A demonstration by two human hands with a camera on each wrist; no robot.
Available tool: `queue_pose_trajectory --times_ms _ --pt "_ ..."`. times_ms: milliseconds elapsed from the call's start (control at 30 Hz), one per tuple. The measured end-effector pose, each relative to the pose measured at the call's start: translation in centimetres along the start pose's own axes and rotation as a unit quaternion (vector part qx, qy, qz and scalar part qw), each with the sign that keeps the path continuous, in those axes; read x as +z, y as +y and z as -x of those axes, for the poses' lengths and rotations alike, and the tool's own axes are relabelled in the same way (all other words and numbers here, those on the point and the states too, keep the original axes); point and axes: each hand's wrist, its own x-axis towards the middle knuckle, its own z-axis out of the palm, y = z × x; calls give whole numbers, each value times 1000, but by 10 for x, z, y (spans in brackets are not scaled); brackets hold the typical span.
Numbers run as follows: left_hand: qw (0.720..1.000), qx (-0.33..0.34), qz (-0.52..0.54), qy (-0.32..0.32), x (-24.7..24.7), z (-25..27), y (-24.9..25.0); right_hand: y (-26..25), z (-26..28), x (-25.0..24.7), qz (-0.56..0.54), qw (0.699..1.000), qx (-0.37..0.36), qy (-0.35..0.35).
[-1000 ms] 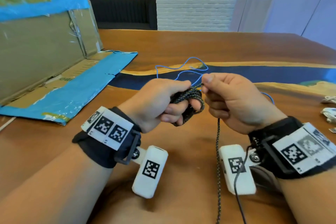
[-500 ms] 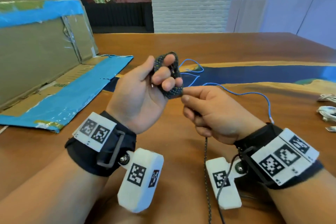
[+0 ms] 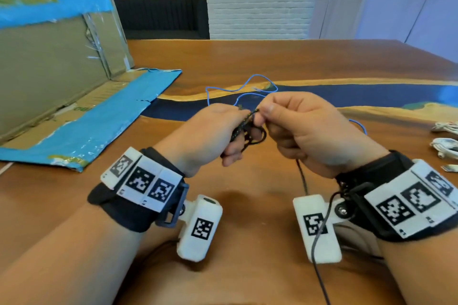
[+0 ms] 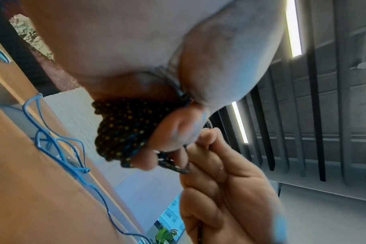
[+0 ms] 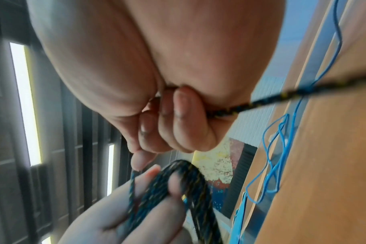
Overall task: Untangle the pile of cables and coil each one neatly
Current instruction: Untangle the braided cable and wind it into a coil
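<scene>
A black braided cable with yellow and blue flecks [image 3: 247, 129] is wound in several loops round the fingers of my left hand [image 3: 218, 131]. The same coil [image 4: 123, 130] fills the middle of the left wrist view. My right hand [image 3: 297, 129] pinches the cable's free strand right beside the coil, and the strand [image 3: 303, 181] hangs down from that fist toward the table edge. In the right wrist view the strand [image 5: 261, 102] runs out of the curled right fingers. A thin blue wire [image 3: 250, 89] lies loose on the wooden table [image 3: 247, 59] just behind both hands.
An opened cardboard box with blue tape [image 3: 64, 96] lies at the left. White cables [image 3: 446, 143] sit at the right edge of the table. A dark blue and gold band [image 3: 371, 91] crosses the tabletop behind the hands.
My left hand has dropped from its raised, palm-up pose and turned over. My right hand has risen to meet it, laying another turn of braided cable on the coil.
</scene>
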Motion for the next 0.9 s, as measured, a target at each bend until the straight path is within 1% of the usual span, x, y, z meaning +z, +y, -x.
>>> queue_pose_trajectory --times_ms 67,167,300,433,533,600,667,733,767,833,900 --pt "998 -31 36 -43 0 4 1 4 -3 -7 16 1000 -14 20" --pt "989 -55 111 -83 4 7 3 9 -7 -8 36 998 -52 25" --pt "972 -54 201 -108 4 8 5 8 -9 -8 58 992 -109 34" --pt "967 -70 213 -118 5 5 3 11 -9 -7 74 987 -130 66" --pt "964 -81 225 -112 3 4 2 12 -7 -3 36 994 -96 47" --pt "965 -84 231 -92 4 5 3 10 -7 1 18 996 -72 44" --pt "974 -76 212 -35 10 3 5 9 -9 3 -4 997 -58 57" --pt "981 -62 182 33 18 1 6 10 -11 3 -7 994 -57 88" --pt "983 -53 169 53 21 1 7 10 -11 3 -2 993 -61 104" --pt "985 -38 158 59 24 0 6 10 -12 2 6 991 -67 119" --pt "984 -42 172 34 20 0 5 10 -11 -1 0 992 -62 109"
